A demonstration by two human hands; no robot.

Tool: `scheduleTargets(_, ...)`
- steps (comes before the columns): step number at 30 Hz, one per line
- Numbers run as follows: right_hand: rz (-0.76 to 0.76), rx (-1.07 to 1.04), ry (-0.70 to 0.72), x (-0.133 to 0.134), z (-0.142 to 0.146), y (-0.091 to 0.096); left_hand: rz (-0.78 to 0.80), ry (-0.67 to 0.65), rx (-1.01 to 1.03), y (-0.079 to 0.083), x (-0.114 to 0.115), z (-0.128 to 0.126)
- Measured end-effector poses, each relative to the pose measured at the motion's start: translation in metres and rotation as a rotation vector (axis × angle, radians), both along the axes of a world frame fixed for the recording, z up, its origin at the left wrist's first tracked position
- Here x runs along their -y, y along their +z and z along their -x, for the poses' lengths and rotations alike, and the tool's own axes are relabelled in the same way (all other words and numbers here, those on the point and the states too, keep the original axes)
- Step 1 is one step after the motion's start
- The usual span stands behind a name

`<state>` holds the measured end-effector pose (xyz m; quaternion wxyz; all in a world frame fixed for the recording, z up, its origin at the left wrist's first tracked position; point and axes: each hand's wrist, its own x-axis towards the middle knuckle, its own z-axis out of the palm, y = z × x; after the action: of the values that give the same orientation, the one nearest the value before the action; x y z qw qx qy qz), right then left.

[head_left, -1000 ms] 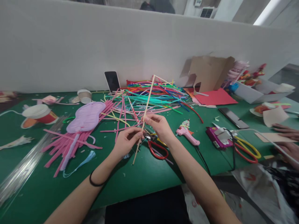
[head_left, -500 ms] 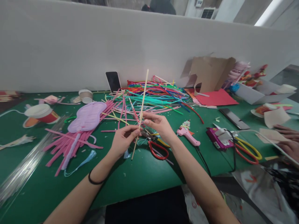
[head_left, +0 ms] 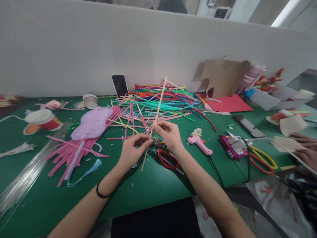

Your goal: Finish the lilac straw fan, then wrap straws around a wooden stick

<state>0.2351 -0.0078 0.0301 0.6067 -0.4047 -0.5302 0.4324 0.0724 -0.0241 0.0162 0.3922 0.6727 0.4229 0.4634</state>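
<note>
A thin, straight, pale cream stick (head_left: 160,100) is held upright at a tilt over the green table, its top leaning right. My left hand (head_left: 135,148) pinches it low between thumb and fingertips. Just above, my right hand (head_left: 169,134) is closed on the same stick with thumb and index finger. Beneath the hands lie red-handled pliers (head_left: 168,159), their head partly hidden. A red-and-white pen-like tool (head_left: 142,115) rests behind the fingers. To the left is a lilac padded piece (head_left: 92,123) on a lilac stem, over a bundle of pink pipe cleaners (head_left: 66,158).
Many coloured pipe cleaners (head_left: 163,102) are heaped at the back. A pink glue gun (head_left: 201,142), a purple power strip (head_left: 231,148) and scissors (head_left: 264,162) stand to the right. A paper cup (head_left: 44,119) lies left. Another person's hand (head_left: 305,152) shows at the right edge.
The stick has tilted further right and its top has dropped a little. My right fingers have closed in on it, and my left hand has shifted slightly right.
</note>
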Motion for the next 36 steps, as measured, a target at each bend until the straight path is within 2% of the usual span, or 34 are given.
scheduleTargets(3, 0.032, -0.020, 0.025, 0.000, 0.001, 0.001, 0.013, -0.005, 0.026, 0.001, 0.001, -0.001)
scheduleTargets(8, 0.110, -0.026, 0.192, -0.002, -0.001, 0.003, 0.031, 0.013, 0.055, 0.004, 0.001, -0.001)
scheduleTargets(11, 0.111, -0.051, 0.207, -0.002, 0.000, 0.003, 0.069, 0.042, 0.093, 0.005, 0.000, -0.001)
scheduleTargets(18, 0.098, -0.107, 0.102, -0.002, 0.006, 0.004, 0.083, 0.061, 0.114, 0.004, 0.001, -0.002)
scheduleTargets(24, 0.098, -0.063, 0.011, -0.012, 0.002, -0.006, 0.139, 0.120, 0.126, 0.002, -0.009, 0.001)
scheduleTargets(30, 0.103, 0.002, -0.060, -0.013, 0.001, -0.012, 0.186, 0.080, 0.188, 0.000, -0.009, 0.001)
scheduleTargets(36, 0.000, 0.114, -0.016, -0.013, 0.006, -0.016, 0.172, 0.026, 0.204, 0.004, -0.003, -0.002)
